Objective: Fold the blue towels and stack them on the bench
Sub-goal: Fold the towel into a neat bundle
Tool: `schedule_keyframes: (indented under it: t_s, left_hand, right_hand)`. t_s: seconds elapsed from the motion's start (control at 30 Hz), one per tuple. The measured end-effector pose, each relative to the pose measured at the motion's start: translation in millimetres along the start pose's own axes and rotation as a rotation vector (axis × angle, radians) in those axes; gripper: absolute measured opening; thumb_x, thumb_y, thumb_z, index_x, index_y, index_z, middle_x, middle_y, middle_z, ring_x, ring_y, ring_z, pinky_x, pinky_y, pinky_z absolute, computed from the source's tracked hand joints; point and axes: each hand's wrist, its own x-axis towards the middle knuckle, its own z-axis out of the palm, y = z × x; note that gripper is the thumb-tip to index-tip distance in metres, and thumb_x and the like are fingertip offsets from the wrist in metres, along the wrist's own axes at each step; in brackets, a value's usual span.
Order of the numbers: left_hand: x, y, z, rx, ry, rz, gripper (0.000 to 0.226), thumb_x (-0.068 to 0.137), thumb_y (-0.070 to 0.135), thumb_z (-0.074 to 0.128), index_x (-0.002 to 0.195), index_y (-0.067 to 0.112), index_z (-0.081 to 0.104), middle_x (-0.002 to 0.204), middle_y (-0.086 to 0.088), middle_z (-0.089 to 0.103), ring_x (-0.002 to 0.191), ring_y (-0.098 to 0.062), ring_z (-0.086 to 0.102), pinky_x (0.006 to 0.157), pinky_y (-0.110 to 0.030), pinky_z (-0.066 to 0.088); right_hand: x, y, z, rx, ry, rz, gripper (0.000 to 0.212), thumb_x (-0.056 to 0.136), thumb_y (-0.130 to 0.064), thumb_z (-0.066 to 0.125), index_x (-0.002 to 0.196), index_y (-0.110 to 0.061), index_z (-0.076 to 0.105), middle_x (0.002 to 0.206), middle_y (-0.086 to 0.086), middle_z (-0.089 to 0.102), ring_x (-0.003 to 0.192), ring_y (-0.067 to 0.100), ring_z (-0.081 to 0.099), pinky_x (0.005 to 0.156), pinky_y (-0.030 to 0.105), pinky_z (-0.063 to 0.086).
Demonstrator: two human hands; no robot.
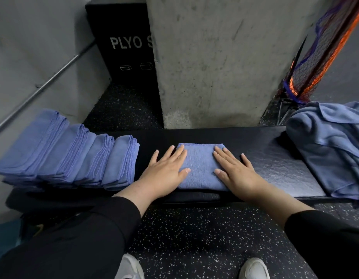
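Both hands flat on a small folded blue terry towel [200, 168] at centre of frame, lying on the black padded vinyl tabletop [275, 158]. Left hand [166, 174] covers the towel's left edge, fingers straight & spread, thumb on the cloth, outer fingers spilling onto the tabletop; grip open, pressing not clutching. Right hand [234, 172] mirrors it on the right edge, fingers straight, thumb on the cloth, little finger off onto the vinyl; grip also open. Left of frame: row of folded blue towel stacks [70, 156], side by side on the tabletop, nearest one just beside the left hand w/o touching it. Right edge of frame: loose heap of unfolded blue towels [331, 146] on the tabletop, well apart from the right hand. Behind, upper centre: grey concrete pillar [220, 63]; to its left a black box lettered "PLYO" [124, 51]. Upper right: orange & blue netting [323, 47]. Bottom: black speckled rubber floor [194, 234], two white shoe tips [253, 267], black sleeves [106, 228].
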Motion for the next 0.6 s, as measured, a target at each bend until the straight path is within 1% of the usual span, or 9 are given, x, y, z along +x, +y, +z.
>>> schedule_keyframes:
  t_s: [0.1,0.13,0.2,0.27,0.33,0.4,0.47,0.53,0.6]
  left_hand:
    - [-5.7,0.9,-3.0,0.026,0.176,0.054,0.051,0.108,0.042,0.030,0.154,0.023,0.037,0.168,0.006,0.019,0.155,-0.006,0.007,0.126,-0.040,0.000]
    - [-8.5,1.4,-3.3,0.006,0.219,0.084,0.047,0.108,0.040,0.033,0.149,0.024,0.046,0.164,0.007,0.030,0.153,-0.005,0.015,0.125,-0.037,0.003]
    - [-15.2,2.1,-2.6,-0.040,0.244,0.136,0.048,0.106,0.047,0.031,0.141,0.026,0.056,0.156,0.009,0.044,0.148,-0.004,0.029,0.123,-0.034,0.010]
    - [-22.2,3.0,-2.0,-0.036,0.229,0.173,0.063,0.098,0.062,0.024,0.141,0.027,0.056,0.154,0.010,0.045,0.144,-0.007,0.032,0.122,-0.036,0.014]
    - [-26.8,4.4,-2.2,0.005,0.192,0.184,0.072,0.093,0.071,0.027,0.148,0.029,0.048,0.159,0.010,0.035,0.148,-0.007,0.025,0.124,-0.039,0.012]
    - [-28.4,5.9,-1.9,0.040,0.155,0.179,0.076,0.091,0.075,0.037,0.152,0.030,0.040,0.163,0.011,0.028,0.150,-0.007,0.018,0.125,-0.041,0.009]
    - [-29.1,8.6,-2.7,0.039,0.153,0.183,0.074,0.090,0.074,0.046,0.150,0.030,0.042,0.159,0.011,0.033,0.148,-0.008,0.023,0.124,-0.040,0.012]
    - [-30.5,12.1,-6.2,-0.020,0.229,0.199,0.048,0.093,0.063,0.051,0.126,0.029,0.060,0.133,0.012,0.059,0.127,-0.009,0.048,0.116,-0.036,0.028]
    - [-32.6,14.6,-12.8,-0.125,0.278,0.167,0.031,0.095,0.054,0.052,0.092,0.024,0.059,0.091,0.012,0.063,0.092,-0.011,0.057,0.097,-0.031,0.039]
  right_hand:
    - [-12.7,1.4,-4.2,0.039,0.258,-0.137,0.056,0.097,-0.059,0.031,0.138,-0.030,0.055,0.150,-0.015,0.047,0.140,0.003,0.039,0.119,0.052,0.025]
    - [-16.8,3.9,-5.0,0.052,0.285,-0.195,0.049,0.096,-0.058,0.039,0.131,-0.030,0.061,0.140,-0.015,0.053,0.132,0.004,0.047,0.116,0.049,0.031]
    - [-22.9,9.0,-5.3,0.093,0.216,-0.264,0.054,0.092,-0.063,0.049,0.131,-0.029,0.062,0.140,-0.012,0.053,0.129,0.007,0.049,0.112,0.040,0.037]
    - [-26.2,14.5,-4.0,0.107,0.121,-0.265,0.067,0.086,-0.067,0.055,0.140,-0.028,0.057,0.150,-0.011,0.045,0.139,0.007,0.041,0.114,0.036,0.034]
    - [-26.4,15.8,-3.0,0.114,0.111,-0.259,0.063,0.085,-0.060,0.056,0.139,-0.026,0.057,0.150,-0.013,0.046,0.141,0.005,0.040,0.114,0.040,0.037]
    - [-24.6,10.9,-7.0,0.150,0.158,-0.236,0.048,0.089,-0.051,0.052,0.128,-0.024,0.062,0.140,-0.015,0.055,0.129,0.007,0.053,0.104,0.042,0.045]
    - [-23.6,2.2,-16.9,0.162,0.209,-0.195,0.032,0.093,-0.042,0.051,0.115,-0.023,0.064,0.118,-0.016,0.065,0.107,0.009,0.062,0.094,0.040,0.049]
    - [-24.9,-4.3,-25.4,0.146,0.224,-0.171,0.021,0.094,-0.040,0.050,0.102,-0.025,0.061,0.092,-0.015,0.065,0.086,0.010,0.061,0.087,0.037,0.047]
    - [-30.3,-7.6,-32.9,0.134,0.172,-0.160,0.020,0.094,-0.046,0.051,0.100,-0.027,0.056,0.082,-0.017,0.061,0.078,0.007,0.057,0.086,0.032,0.041]
